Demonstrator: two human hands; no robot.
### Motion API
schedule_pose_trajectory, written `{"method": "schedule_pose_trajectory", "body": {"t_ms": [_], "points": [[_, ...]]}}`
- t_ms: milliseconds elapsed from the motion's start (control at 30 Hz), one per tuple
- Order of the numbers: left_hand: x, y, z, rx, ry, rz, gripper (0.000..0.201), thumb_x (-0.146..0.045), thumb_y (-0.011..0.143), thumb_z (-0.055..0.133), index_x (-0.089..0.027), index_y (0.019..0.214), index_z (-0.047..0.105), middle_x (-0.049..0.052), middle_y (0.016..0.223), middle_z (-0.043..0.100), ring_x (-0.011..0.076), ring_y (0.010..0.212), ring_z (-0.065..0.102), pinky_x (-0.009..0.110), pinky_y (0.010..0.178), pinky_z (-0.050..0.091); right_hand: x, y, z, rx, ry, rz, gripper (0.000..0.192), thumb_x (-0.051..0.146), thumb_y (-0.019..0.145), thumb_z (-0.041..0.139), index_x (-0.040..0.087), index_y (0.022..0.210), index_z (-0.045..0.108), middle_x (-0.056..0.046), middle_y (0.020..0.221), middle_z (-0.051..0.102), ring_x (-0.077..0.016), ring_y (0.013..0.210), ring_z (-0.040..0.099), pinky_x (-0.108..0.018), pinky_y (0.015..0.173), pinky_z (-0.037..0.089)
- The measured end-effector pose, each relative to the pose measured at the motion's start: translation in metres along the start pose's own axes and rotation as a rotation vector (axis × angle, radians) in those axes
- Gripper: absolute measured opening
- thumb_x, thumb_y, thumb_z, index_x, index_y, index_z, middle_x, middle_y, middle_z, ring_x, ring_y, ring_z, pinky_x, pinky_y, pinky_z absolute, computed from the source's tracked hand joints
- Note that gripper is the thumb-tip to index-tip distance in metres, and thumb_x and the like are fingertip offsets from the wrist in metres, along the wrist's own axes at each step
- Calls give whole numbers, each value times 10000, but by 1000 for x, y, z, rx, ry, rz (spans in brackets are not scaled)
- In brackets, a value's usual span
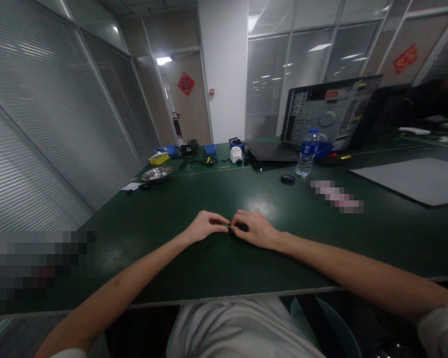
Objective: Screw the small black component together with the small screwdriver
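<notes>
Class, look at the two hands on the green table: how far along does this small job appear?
Nothing looks finished. In hand: left hand and right hand meet over a small dark part, too small to identify. The water bottle and metal bowl sit untouched.

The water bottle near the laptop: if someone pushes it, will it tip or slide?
The bottle stands upright, tall and narrow, so a high push would probably tip it. It seems mostly full, so likely rather heavy. On its side it might roll on the smooth table.
</notes>
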State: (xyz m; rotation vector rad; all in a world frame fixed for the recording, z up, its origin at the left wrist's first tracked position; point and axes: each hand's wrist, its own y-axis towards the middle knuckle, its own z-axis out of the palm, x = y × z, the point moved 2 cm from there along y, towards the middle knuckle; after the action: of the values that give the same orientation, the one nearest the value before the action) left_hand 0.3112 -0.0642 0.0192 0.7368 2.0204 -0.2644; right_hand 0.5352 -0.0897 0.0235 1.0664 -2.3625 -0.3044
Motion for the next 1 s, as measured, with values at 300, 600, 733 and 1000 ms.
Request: {"method": "schedule_pose_trajectory", "body": {"t_ms": [300,600,733,1000], "points": [[0,-3,5,-46,14,50,294,-378,826,802,-185,1047,819,63,997,785,220,896,709,300,838,519,0,0,2,-13,-14,-3,86,261,954,631,214,1007,678,-12,953,655,-147,788,613,-259,697,403],[-4,-2,-2,-13,-84,107,258,-359,849,782,-193,1045,808,71,1079,761,221,992,694,324,928,512,0,0,1,9,-41,-10,100,272,957,630,219,1020,686,-13,963,663,-146,779,607,-261,692,393],[0,0,-11,-108,73,81,249,-385,864,763,-206,1032,810,73,1055,733,209,942,665,317,855,506,1,0,2,17,-40,-1,94,262,956,625,220,1009,690,-10,948,661,-141,765,602,-258,694,390],[10,7,-11,-133,295,74,254,-376,883,741,-214,1070,797,52,956,666,190,860,614,296,764,470,2,0,1,18,-19,2,90,248,943,629,225,1000,695,-7,940,658,-139,761,601,-253,702,397]]}}
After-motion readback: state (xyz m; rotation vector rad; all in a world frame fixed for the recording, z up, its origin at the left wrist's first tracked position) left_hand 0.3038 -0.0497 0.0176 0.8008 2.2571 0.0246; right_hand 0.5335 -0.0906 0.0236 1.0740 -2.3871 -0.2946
